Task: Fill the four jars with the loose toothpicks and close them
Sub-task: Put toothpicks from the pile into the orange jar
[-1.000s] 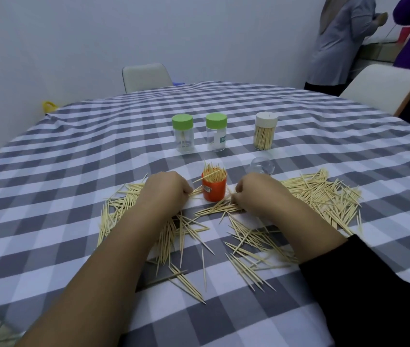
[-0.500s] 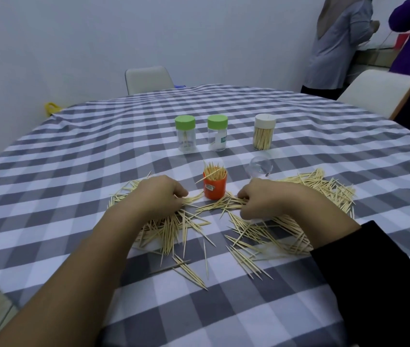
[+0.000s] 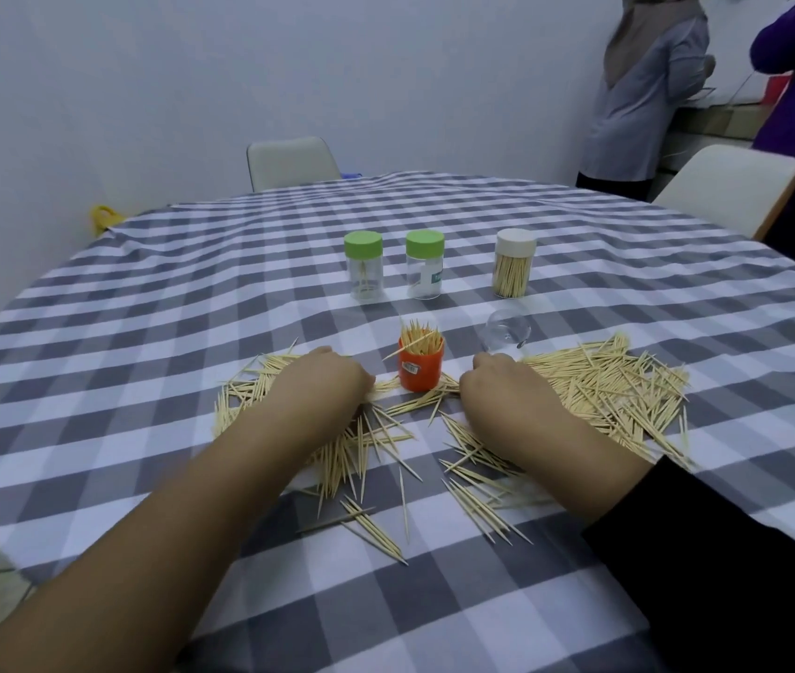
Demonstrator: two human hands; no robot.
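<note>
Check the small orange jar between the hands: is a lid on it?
No. The small orange jar stands open, with wooden toothpicks sticking out of its top.

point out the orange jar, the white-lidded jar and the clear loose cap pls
Orange plastic jar (image 3: 420, 374), head view, front wall beside the label.
White-lidded clear jar full of toothpicks (image 3: 514, 274), head view, mid body.
Clear round loose cap (image 3: 505, 330), head view, its centre.

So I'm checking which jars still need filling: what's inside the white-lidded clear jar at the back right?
The white-lidded clear jar holds a dense bundle of upright wooden toothpicks, filling most of its clear body. The lid hides their tips.
</note>
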